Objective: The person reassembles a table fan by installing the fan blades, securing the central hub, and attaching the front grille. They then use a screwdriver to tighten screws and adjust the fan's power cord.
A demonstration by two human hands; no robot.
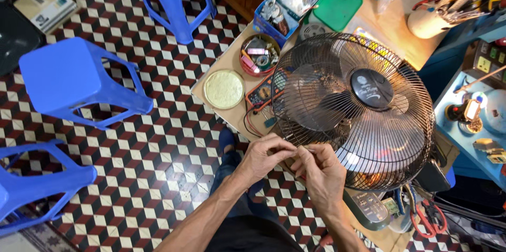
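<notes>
- The fan (352,109) is lying face-up at the counter's (232,57) near edge, its wire guard's rim toward the person.
- The left hand (263,157) is pinching something small, too small to identify, at that rim.
- The right hand (321,170) is pinching beside it, fingertips meeting.
- Judgement: keeping both grips close and steady against the rim is helping control.
- A round tin (260,54) and a pale lid (224,89) are sitting at the counter's left corner.

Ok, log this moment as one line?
left hand: pinching fan grille rim | right hand: fingers at same rim spot | fan: on workbench | multimeter: beside

Left hand (263,155) and right hand (322,170) pinch together
</notes>
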